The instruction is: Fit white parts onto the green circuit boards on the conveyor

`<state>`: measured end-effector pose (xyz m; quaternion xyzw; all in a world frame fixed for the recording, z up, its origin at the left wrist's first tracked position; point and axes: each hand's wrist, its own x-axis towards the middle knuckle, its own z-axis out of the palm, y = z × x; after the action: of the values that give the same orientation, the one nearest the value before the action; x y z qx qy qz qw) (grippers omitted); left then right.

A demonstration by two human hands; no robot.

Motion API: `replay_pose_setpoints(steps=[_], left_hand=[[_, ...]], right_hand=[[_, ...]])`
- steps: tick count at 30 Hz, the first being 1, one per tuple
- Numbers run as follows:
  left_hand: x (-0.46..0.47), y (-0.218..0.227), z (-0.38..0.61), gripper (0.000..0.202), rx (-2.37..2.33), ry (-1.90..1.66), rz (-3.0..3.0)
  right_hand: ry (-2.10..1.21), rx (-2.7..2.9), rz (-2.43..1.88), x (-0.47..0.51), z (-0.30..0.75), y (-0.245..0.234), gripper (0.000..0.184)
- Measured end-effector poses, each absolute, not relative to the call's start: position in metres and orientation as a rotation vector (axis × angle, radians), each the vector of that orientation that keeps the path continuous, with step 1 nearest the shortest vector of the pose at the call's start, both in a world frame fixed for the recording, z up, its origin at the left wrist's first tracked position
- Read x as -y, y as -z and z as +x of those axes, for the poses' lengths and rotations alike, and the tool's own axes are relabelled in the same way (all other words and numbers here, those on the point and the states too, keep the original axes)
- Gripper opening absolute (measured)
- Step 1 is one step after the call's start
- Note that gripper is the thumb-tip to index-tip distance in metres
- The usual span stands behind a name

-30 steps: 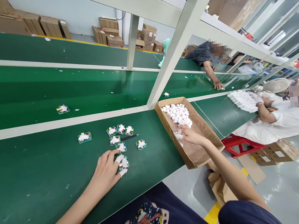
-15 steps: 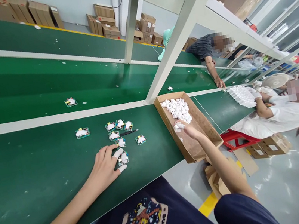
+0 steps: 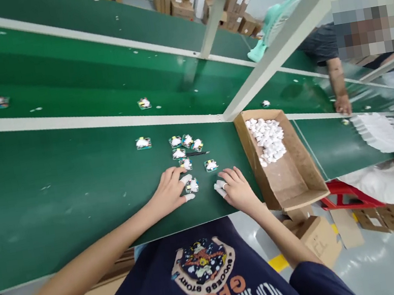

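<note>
My left hand (image 3: 169, 191) rests on the green bench, its thumb and a finger in white finger cots gripping the left side of a small circuit board (image 3: 193, 185) with a white blob on top. Another finger of it reaches to a second circuit board (image 3: 185, 164) just above. To the right, my right hand (image 3: 236, 190) is over the bench with its cot-covered thumb and fingertip pinched together; whatever is between them cannot be told from the white cots. Several more boards lie around a black pen-like tool (image 3: 197, 153), and one single board (image 3: 211, 165) sits between the hands' far sides.
An open cardboard box (image 3: 300, 183) with many small white pieces (image 3: 268, 138) stands right of my right hand. A metal post (image 3: 276, 35) rises behind it. Boards lie on the sunken green belt (image 3: 98, 91). Across and to the right, two people work, one beside a white tray (image 3: 376, 131).
My right hand has left the cardboard box and come left over the bench, close to the boards. My left hand stays at the same board. The camera view has turned and shifted.
</note>
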<state>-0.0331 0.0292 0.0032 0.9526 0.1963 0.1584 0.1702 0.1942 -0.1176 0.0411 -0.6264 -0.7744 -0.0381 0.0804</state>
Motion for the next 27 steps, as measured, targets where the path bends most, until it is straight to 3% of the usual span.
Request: replay_pose_setpoints(steps=[4,11,18,27], left_hand=[[-0.027,-0.001,-0.033,0.033,-0.556,-0.423,2.623],[-0.009,-0.008,-0.028,0.036,-0.553,-0.39,2.748],[-0.018,-0.011,-0.033,0.018,-0.418,-0.356,2.644],[-0.003,-0.017,-0.029,0.047,-0.527,-0.374,2.67]], right_hand=[[0.214,2.277,-1.931,0.13,0.186,-0.008,0.022],[0.214,2.211,-1.89,0.128,0.19,-0.006,0.024],[0.062,2.374,-1.894,0.123,0.197,-0.01,0.035],[0.173,2.439,-1.836,0.146,0.201,-0.016,0.032]])
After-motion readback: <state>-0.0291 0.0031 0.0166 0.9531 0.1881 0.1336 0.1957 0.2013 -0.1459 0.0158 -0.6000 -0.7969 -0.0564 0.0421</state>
